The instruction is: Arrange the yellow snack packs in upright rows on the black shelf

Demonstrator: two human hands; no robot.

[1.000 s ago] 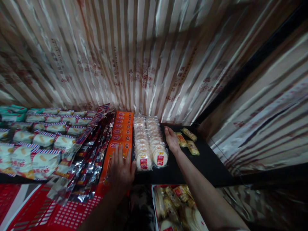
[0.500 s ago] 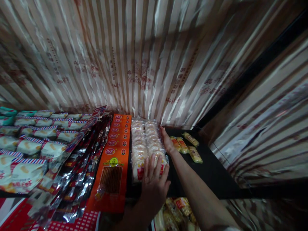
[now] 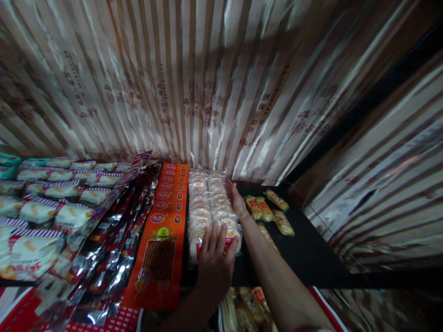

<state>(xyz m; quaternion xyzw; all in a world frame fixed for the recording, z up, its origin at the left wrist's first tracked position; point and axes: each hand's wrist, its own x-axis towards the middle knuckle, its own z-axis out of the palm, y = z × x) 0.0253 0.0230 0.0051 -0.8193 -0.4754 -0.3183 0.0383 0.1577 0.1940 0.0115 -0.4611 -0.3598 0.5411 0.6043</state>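
Two rows of clear-wrapped round white crackers (image 3: pixel 200 210) stand upright on a black shelf (image 3: pixel 311 253). My left hand (image 3: pixel 217 256) lies on the front of the rows, its fingers stretched out and slightly apart. Along the right side of the rows rests my right hand (image 3: pixel 238 199), fingers extended towards the back and partly hidden by the packets. Neither hand is closed round anything. Just left of the crackers lies a stack of orange snack packs (image 3: pixel 164 237).
Dark red shiny packs (image 3: pixel 128 235) lean beside the orange ones, with white snack bags (image 3: pixel 41 210) in rows further left. Small yellow packets (image 3: pixel 265 208) lie on the right. Below the shelf are more packets (image 3: pixel 244 311) and a red basket (image 3: pixel 121 318). Striped foil sheeting (image 3: pixel 204 92) hangs behind.
My left hand has shifted slightly left and down across the front of the cracker packets. My right hand stays at their side; another yellow packet shows beside my right forearm.
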